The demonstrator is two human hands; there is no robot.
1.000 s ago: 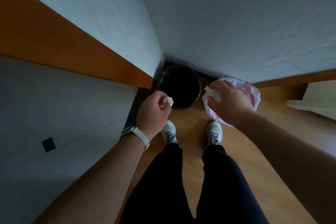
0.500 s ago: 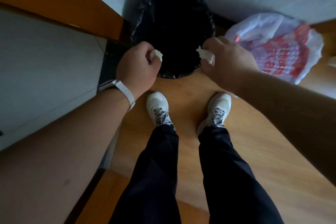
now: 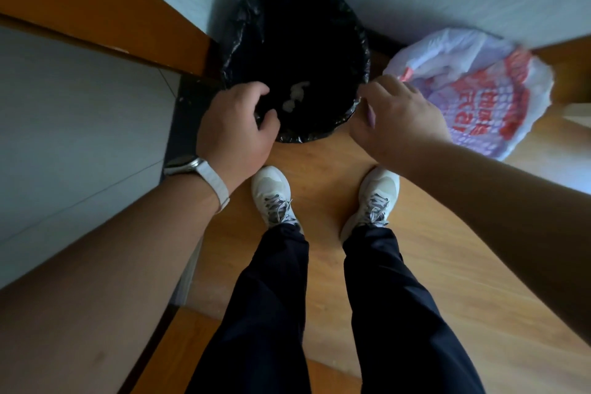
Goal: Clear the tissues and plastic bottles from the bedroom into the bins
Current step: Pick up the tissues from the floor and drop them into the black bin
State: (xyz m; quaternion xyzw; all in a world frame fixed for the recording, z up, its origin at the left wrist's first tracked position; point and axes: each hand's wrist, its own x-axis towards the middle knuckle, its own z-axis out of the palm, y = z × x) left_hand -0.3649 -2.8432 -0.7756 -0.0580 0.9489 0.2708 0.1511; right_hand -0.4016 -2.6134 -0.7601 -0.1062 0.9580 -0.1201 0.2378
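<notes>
Tissues (image 3: pixel 295 94) dropped: both now lie inside the black bin (image 3: pixel 363 51).
Left hand (image 3: pixel 236 131) and right hand (image 3: pixel 403 118) hover empty, fingers slack; the wads look feather-light and soft — pinch anywhere.

Tissues (image 3: pixel 295 95) lie in the bin (image 3: pixel 339 128), bag (image 3: pixel 479 86) right.

tissues (image 3: pixel 295 94) blurred in bin (image 3: pixel 363 51), bag (image 3: pixel 479 89) print unreadable
</notes>
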